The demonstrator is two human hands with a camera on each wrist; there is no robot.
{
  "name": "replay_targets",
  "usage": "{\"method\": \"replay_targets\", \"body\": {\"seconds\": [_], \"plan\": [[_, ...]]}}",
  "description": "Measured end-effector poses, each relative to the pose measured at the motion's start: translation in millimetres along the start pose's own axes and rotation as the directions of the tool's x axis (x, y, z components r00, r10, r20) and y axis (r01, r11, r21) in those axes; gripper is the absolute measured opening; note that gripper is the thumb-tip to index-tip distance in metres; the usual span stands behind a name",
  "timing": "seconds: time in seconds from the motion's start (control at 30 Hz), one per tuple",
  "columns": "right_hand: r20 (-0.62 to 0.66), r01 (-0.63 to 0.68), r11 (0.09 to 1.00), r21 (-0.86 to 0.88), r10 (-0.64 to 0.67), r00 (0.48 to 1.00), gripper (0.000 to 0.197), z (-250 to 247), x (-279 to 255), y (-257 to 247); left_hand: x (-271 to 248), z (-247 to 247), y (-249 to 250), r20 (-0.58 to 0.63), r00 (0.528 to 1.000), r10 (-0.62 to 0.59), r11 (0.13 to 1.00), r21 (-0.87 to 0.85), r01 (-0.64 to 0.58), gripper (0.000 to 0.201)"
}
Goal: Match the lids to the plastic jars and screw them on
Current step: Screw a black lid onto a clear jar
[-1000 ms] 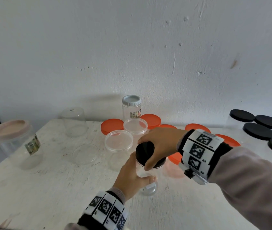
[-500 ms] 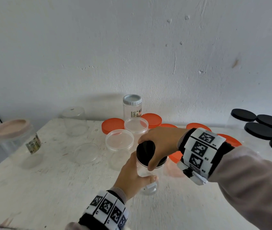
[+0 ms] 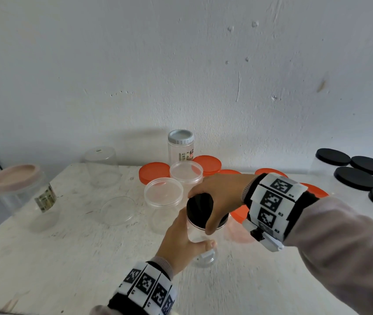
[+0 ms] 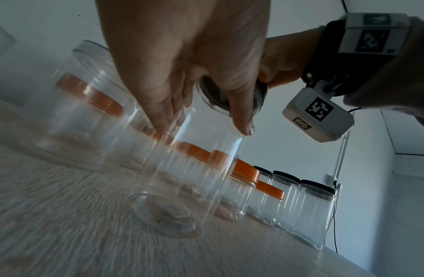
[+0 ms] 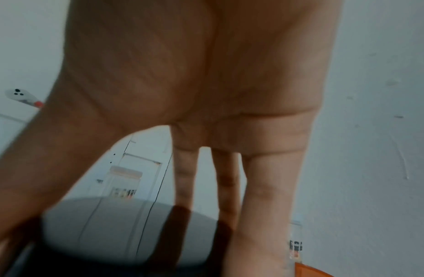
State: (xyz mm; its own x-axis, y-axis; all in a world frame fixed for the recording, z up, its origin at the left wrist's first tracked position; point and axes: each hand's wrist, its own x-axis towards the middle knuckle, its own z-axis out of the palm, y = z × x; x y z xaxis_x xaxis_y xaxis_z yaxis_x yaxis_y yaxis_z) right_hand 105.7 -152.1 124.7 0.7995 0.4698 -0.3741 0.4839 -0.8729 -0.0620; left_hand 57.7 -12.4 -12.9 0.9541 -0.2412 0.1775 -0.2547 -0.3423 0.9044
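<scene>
A clear plastic jar (image 3: 200, 237) stands on the white table (image 3: 67, 258) near its middle. My left hand (image 3: 181, 239) grips the jar's body (image 4: 194, 168) from the left, thumb in front. A black lid (image 3: 198, 206) sits on the jar's mouth. My right hand (image 3: 217, 196) grips that lid from above, with the thumb on its near rim and the fingers over its far side. In the right wrist view the glossy black lid (image 5: 125, 234) lies under my spread fingers (image 5: 260, 206). In the left wrist view the jar leans slightly and the lid (image 4: 230, 93) shows from below.
Orange-lidded jars (image 3: 206, 163) and two jars with clear lids (image 3: 163, 194) crowd just behind the held jar. Black-lidded jars (image 3: 353, 178) stand at the far right. At the left are a pink-lidded jar (image 3: 14, 178), an inverted clear jar (image 3: 101, 167) and a loose clear lid (image 3: 117, 210).
My right hand has turned a little on the black lid, its thumb sliding along the near rim. The left hand and the jar stay in place.
</scene>
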Motion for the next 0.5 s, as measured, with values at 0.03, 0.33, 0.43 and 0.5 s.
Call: {"method": "replay_targets", "body": {"seconds": [0.03,0.33,0.43,0.5], "plan": [[-0.027,-0.02,1.0,0.023,0.02,0.999,0.077,3.2,0.4,-0.1,-0.1,0.2,-0.1,-0.003,1.0,0.004,1.0,0.0,-0.004,0.07],[0.037,-0.059,0.997,0.045,0.058,0.998,0.093,5.3,-1.7,0.6,0.7,-0.2,-1.2,0.006,1.0,-0.009,1.0,0.011,0.009,0.074],[0.041,0.007,1.0,0.006,-0.007,0.999,0.089,1.3,-2.3,-0.2,0.8,0.0,-0.5,0.005,1.0,-0.013,1.0,0.014,0.013,0.075],[0.003,0.011,1.0,-0.011,-0.01,1.0,0.084,2.3,-0.9,0.8,0.6,0.2,0.0,0.003,1.0,-0.01,1.0,0.013,0.01,0.074]]}}
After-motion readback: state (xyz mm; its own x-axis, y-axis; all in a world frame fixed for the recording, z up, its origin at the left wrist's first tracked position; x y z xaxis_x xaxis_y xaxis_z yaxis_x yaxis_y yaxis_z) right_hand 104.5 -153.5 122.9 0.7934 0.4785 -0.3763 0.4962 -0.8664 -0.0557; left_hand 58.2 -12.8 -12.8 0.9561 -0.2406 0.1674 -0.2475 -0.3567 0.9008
